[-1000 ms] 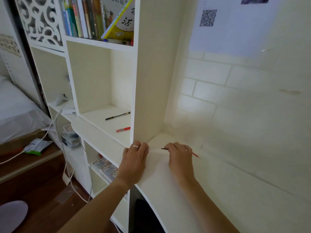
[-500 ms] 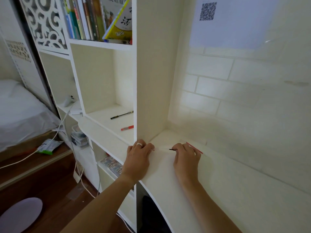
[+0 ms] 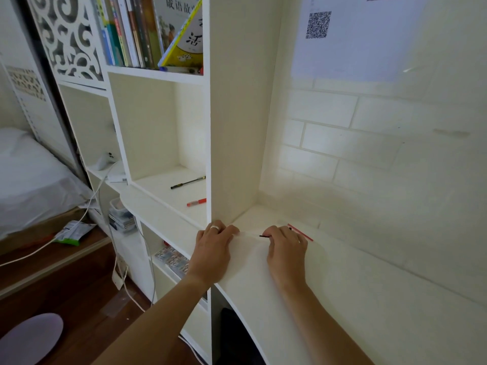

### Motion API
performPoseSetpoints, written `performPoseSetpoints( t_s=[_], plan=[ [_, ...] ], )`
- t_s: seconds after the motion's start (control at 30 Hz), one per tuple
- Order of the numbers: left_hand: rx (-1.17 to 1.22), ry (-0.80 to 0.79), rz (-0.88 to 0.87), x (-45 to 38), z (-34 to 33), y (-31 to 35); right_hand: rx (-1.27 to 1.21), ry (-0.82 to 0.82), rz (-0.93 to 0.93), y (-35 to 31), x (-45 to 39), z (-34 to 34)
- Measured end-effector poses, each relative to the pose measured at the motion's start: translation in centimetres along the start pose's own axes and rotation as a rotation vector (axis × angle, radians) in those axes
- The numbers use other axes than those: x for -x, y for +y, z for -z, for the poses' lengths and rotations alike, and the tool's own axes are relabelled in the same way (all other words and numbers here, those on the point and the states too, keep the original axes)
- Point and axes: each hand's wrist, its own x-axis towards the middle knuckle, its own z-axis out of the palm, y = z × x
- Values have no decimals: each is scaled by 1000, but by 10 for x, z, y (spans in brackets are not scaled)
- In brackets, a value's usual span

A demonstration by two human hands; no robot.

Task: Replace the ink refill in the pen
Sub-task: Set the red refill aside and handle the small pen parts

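White desk (image 3: 342, 299), both hands unmoved since before, right hand (image 3: 286, 246) fingers pinching thin refill (image 3: 264, 236), left hand (image 3: 213, 248) fingers curled, grip unclear

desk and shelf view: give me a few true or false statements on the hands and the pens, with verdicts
1. The right hand pinches a thin red refill with a black tip. True.
2. The left hand wears a silver ring. True.
3. The slim black pen lies on the white desk top. False: it lies in the white shelf compartment, left of the hands.
4. The short red pen is in the left hand. False: it lies in that compartment, untouched.
5. Both hands rest near the desk's back corner. True.
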Motion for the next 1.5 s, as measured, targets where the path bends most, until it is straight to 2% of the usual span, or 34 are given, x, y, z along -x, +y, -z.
performPoseSetpoints(
  t_s=[0.13,0.3,0.37,0.47,0.6,0.8,1.03,1.3,1.5],
  plan=[
    [-10,-6,-5,0,-3,-2,-48,8,17,0,-1,2],
    [16,-3,-3,-1,-5,-5,-138,216,0,-8,-5,15],
    [20,8,-9,-1,-5,-4,-247,244,35,-13,-5,19],
    [22,21,-19,-1,-3,-2,-560,144,-97,-19,-2,24],
    [20,37,-28,-1,-2,-1,-838,-53,-326,-17,-4,26],
    [46,44,-23,0,-3,-1,-975,-135,-538,-10,-10,26],
    [67,24,-33,1,-2,0,-1044,-168,-548,-5,-13,21],
    [66,33,-46,0,-2,-1,-1084,-129,-568,-2,-13,17],
    [66,42,-84,0,-2,-1,-1046,-216,-470,-2,-13,18]
  ],
)
